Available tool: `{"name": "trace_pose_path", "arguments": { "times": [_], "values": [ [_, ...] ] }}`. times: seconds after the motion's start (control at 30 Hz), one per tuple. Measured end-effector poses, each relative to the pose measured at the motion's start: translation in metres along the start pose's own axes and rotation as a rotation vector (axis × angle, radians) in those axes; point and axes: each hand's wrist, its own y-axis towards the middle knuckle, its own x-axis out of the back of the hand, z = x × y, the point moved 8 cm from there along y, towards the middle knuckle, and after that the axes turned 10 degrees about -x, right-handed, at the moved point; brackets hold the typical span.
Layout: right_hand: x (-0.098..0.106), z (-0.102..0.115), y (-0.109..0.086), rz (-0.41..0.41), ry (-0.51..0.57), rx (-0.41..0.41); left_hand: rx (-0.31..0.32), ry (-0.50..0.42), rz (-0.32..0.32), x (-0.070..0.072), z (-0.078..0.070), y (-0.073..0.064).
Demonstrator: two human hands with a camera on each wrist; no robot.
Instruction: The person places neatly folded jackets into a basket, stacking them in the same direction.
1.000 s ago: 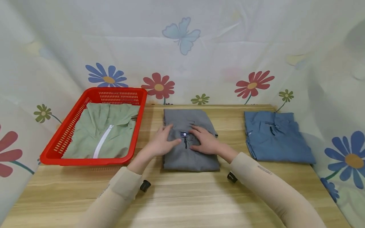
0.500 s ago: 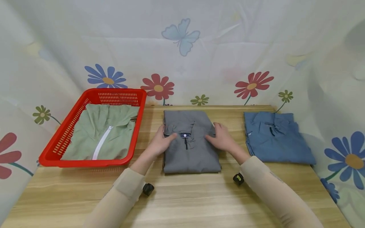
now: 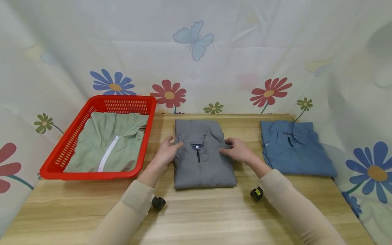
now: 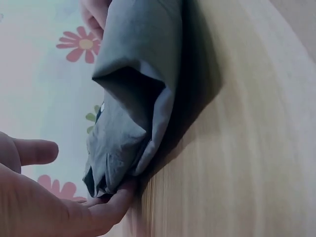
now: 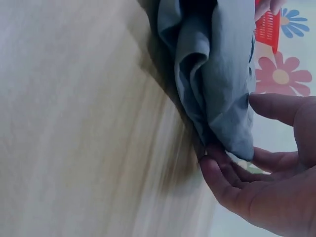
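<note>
A folded grey jacket [image 3: 203, 173] lies mid-table, its dark label and black zip pull facing up. At its left edge is my left hand [image 3: 166, 151]; in the left wrist view the fingertips [image 4: 123, 195] touch the jacket's low edge, while the thumb [image 4: 37, 151] stands apart from the cloth. My right hand [image 3: 240, 150] pinches the jacket's right edge. In the right wrist view its thumb [image 5: 276, 106] presses the upper face and the other fingers reach under the edge, their tips partly hidden.
To the left stands a red plastic basket [image 3: 92, 176] with a folded green garment [image 3: 98, 143] and its white zip inside. A folded blue garment [image 3: 297, 156] lies at the table's right. Behind the wooden table [image 3: 202, 214] hangs a flowered curtain [image 3: 220, 61].
Both hands were on the jacket's front near the label; they have moved outward to its two side edges. The right fingers now take hold of the right edge.
</note>
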Motion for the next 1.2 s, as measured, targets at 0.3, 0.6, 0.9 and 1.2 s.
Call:
{"name": "trace_pose_path", "arguments": {
  "times": [0.3, 0.6, 0.9, 1.2],
  "values": [
    [-0.005, 0.002, -0.003, 0.033, 0.085, -0.070, 0.030, -0.071, 0.016, 0.000, 0.005, 0.001],
    [-0.009, 0.003, 0.001, 0.026, 0.293, -0.117, 0.048, -0.143, 0.046, -0.002, 0.014, 0.004],
    [-0.020, -0.006, 0.007, 0.120, 0.536, -0.149, 0.073, -0.150, 0.023, 0.007, 0.022, 0.006],
    [-0.020, -0.011, 0.004, 0.123, 0.696, -0.196, 0.034, -0.133, -0.007, 0.008, 0.020, 0.007]
  ]
}}
